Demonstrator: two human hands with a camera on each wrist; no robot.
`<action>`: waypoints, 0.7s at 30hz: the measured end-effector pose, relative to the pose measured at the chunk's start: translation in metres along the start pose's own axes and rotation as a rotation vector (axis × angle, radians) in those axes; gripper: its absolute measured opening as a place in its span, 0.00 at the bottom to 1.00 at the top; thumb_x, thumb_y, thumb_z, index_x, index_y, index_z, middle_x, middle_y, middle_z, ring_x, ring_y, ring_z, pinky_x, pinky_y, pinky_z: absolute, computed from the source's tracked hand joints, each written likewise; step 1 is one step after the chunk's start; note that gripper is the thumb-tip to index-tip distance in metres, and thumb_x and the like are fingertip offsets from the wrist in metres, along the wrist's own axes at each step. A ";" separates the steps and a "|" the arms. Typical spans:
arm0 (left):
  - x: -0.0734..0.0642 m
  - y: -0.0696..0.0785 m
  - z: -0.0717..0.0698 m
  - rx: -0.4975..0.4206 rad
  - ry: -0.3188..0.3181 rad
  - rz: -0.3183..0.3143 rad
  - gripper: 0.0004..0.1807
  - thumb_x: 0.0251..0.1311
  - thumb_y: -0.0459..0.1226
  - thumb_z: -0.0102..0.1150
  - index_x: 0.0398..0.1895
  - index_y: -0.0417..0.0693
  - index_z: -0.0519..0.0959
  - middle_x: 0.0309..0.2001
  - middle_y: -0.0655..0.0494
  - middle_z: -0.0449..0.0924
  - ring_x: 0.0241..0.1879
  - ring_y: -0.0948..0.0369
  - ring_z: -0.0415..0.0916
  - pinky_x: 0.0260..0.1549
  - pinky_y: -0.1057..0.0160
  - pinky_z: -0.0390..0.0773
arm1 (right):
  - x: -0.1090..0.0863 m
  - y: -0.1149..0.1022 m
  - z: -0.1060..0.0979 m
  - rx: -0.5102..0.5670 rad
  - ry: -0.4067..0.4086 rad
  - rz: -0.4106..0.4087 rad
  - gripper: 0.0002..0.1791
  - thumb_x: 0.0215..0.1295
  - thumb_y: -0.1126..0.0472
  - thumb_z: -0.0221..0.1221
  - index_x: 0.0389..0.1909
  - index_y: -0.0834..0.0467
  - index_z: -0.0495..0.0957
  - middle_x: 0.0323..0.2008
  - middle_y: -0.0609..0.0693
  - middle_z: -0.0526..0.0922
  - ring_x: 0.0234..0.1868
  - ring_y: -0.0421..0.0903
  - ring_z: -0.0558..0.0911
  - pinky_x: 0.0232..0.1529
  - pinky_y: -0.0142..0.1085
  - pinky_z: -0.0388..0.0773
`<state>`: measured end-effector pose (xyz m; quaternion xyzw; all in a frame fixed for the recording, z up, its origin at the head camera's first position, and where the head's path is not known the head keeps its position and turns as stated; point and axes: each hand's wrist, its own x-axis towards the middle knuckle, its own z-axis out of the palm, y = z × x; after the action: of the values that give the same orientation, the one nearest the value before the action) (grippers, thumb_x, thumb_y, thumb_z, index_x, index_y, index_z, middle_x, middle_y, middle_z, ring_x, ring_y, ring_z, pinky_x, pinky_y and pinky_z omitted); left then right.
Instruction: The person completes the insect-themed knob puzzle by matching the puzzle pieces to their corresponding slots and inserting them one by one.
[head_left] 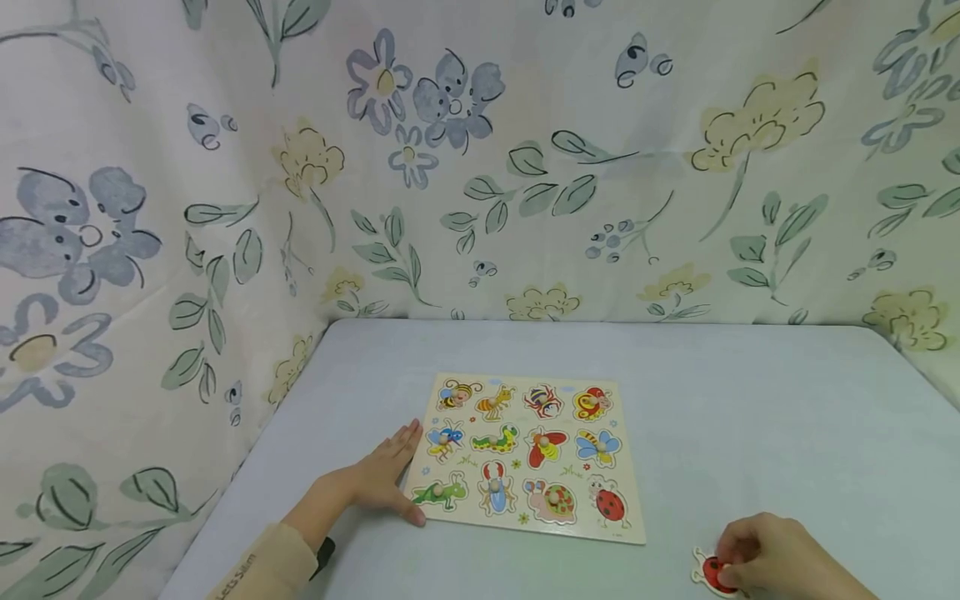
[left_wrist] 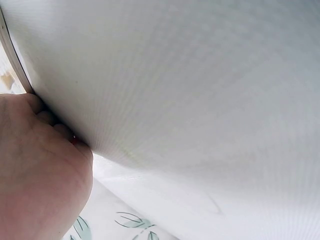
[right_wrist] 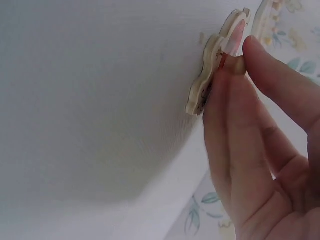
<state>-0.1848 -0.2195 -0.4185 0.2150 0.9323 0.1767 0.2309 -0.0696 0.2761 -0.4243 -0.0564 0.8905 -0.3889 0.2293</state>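
Note:
A wooden insect puzzle board point(head_left: 517, 523) lies flat on the table in the head view. Knobbed pieces such as a snail point(head_left: 551, 502) and a stag beetle point(head_left: 495, 490) sit in it, while a printed ladybug point(head_left: 609, 505) at its lower right has no knob. Against the board's left edge rests my left hand point(head_left: 378, 477), fingers extended and thumb at the near corner. My right hand point(head_left: 772, 554) pinches a loose ladybug puzzle piece point(head_left: 711, 570) by its wooden knob point(right_wrist: 235, 65), right of the board and close over the table. The piece's scalloped edge faces the right wrist camera.
The white table point(head_left: 750, 417) extends behind and to the right of the board. A floral curtain point(head_left: 525, 167) hangs along the table's back and left side. A dark object point(head_left: 324, 557) shows by the left sleeve point(head_left: 270, 567).

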 end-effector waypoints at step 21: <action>0.002 -0.002 0.000 0.018 -0.007 -0.009 0.73 0.38 0.58 0.76 0.75 0.31 0.38 0.77 0.39 0.33 0.75 0.44 0.33 0.72 0.45 0.42 | 0.008 -0.009 0.001 -0.054 0.099 0.014 0.04 0.54 0.69 0.64 0.29 0.56 0.84 0.23 0.43 0.83 0.25 0.38 0.77 0.26 0.30 0.74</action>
<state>-0.1865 -0.2201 -0.4201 0.2136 0.9340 0.1667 0.2329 -0.0774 0.2671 -0.4217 -0.0369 0.9114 -0.3652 0.1859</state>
